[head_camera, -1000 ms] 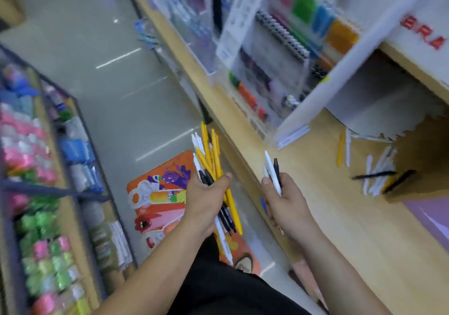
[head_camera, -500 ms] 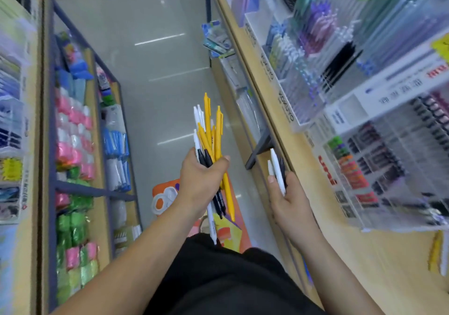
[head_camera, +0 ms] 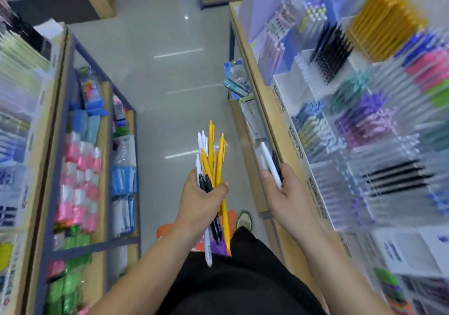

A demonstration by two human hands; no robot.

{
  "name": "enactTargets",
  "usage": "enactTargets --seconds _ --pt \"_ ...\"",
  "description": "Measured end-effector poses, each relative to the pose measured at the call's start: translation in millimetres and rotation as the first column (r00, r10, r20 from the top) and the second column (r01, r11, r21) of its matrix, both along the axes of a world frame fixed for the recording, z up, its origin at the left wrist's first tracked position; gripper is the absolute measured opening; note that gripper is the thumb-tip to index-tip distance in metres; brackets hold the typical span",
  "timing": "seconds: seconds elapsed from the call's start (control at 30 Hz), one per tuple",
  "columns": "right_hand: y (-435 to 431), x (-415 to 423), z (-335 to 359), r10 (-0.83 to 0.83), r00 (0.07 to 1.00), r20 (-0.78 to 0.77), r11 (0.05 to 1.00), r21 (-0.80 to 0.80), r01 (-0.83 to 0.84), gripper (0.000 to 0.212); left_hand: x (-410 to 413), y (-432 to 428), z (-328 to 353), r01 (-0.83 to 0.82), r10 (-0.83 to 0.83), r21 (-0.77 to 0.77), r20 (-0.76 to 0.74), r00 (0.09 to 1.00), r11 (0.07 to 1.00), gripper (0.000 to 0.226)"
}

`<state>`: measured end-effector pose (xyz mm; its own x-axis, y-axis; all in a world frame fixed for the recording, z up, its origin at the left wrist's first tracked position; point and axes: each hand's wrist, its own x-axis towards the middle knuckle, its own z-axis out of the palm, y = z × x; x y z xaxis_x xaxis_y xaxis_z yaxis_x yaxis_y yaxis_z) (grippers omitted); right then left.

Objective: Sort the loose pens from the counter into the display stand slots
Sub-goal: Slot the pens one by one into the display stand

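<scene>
Two grips carry every loose pen visible at this moment; no held pen has yet entered a slot. The largest item is the tiered clear-plastic display stand (head_camera: 295, 142) with white labelled front walls. It fills the right side and sits on the long pale wooden worktop (head_camera: 257, 89). Its slots hold colour-sorted pens, among them a yellow block (head_camera: 384, 18) and a black block (head_camera: 332, 47), all blurred. Opposite stands a wood-and-blue-metal shelf rack (head_camera: 70, 101) of packaged goods, with the glossy grey floor (head_camera: 158, 72) between.

The left grip (head_camera: 201, 198) is closed in a fist round a mixed bundle (head_camera: 211, 144) of yellow, white and black plastic pens. The bundle is held roughly upright over the floor, apart from the stand. The right grip (head_camera: 288, 193), just beside the worktop edge, has its fingers curled round a few pens, including a slim white pen (head_camera: 271, 164) and a black pen (head_camera: 277, 164).

Hazards, as judged:
- The bundle is fanned and crossed, and several barrels hang below the fist. Slackening the fist to draw one pen may let others slide out and drop to the floor.
- Both grips are occupied, so selecting a single pen requires a re-grip.
- Neighbouring slots look alike, so a pen may be seated in the wrong one.
- A hurried insertion could dislodge pens already seated
</scene>
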<state>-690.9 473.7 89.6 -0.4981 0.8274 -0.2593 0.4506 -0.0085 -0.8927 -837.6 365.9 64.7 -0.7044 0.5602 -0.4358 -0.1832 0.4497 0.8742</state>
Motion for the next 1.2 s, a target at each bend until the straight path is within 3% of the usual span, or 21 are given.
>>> enactTargets --seconds 0.13,0.27,0.4,0.53,0.73,0.83,1.03,1.2 --pt "65 -48 9 0.056 0.998 0.025 0.991 0.12 -0.058 0.027 -33 49 8 -0.1 0.101 0.016 -0.015 0.995 0.995 0.022" --pt "123 -88 7 0.178 0.96 0.215 0.949 0.221 -0.225 0.015 -73 100 15 -0.142 0.142 0.045 0.01 0.99 0.989 0.02" --pt "168 -127 -1 0.168 0.959 0.227 0.951 0.22 -0.219 0.011 -124 159 15 -0.146 0.144 0.069 0.032 0.989 0.987 0.019" --pt "207 -175 -8 0.107 0.981 0.159 0.977 0.168 -0.134 0.01 -180 222 14 -0.119 0.116 0.113 0.036 0.993 0.986 0.017" --pt "262 -242 0 -0.131 0.99 0.043 0.991 0.047 0.129 0.025 -258 308 21 0.088 -0.093 0.132 0.037 0.995 0.987 0.021" --pt "284 -250 9 -0.237 0.971 0.042 0.971 0.019 0.236 0.015 -277 347 26 0.206 -0.209 0.096 0.026 0.978 0.974 0.022" --pt "318 -242 30 -0.42 0.906 -0.048 0.903 -0.119 0.412 0.009 -265 403 38 0.422 -0.435 0.153 0.062 0.898 0.894 0.018" --pt "340 -221 42 -0.514 0.84 -0.175 0.838 -0.309 0.449 0.028 -224 446 48 0.494 -0.523 0.197 0.138 0.841 0.847 0.022"
